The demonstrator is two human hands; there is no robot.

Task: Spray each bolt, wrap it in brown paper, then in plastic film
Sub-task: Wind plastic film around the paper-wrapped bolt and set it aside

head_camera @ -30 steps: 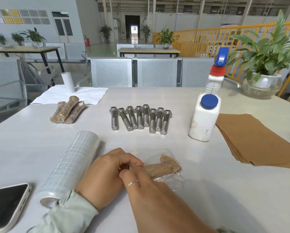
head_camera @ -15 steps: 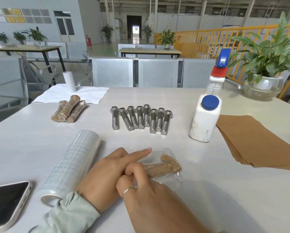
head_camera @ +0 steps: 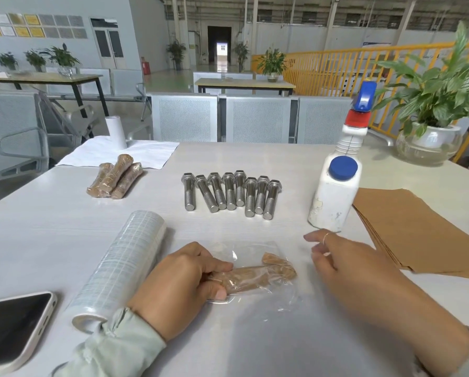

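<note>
Paper-wrapped bolt, a brown cylinder with a wider crumpled head end pointing right, lies on a loose sheet of clear plastic film near the front edge of the white table, just right of the left hand. The left hand grasps the shank end, fingers curled over the top and the thumb pressed against the near side. The right hand, which half a second ago worked on the same end beside the left hand, is now lifted clear to the right, fingers spread and loose, holding nothing. Judgement: the near end of the film is tucked, and the right hand is free to fold or roll the remaining film over the head end.

Materials:
- The film is thin, glossy and creased, and lies partly flat and unwrapped around the bolt.
- The paper is matte and wrinkled.
- The roll of clear plastic film is a long cylinder with a faint grid pattern, touching the left wrist.
- Eight bare steel hex-head bolts, threaded and shiny, lie in a row behind, not yet processed.
- Three finished wrapped bolts lie stacked far left.
- The white plastic spray bottle with blue trigger stands beside the stack of flat brown paper sheets.
</note>
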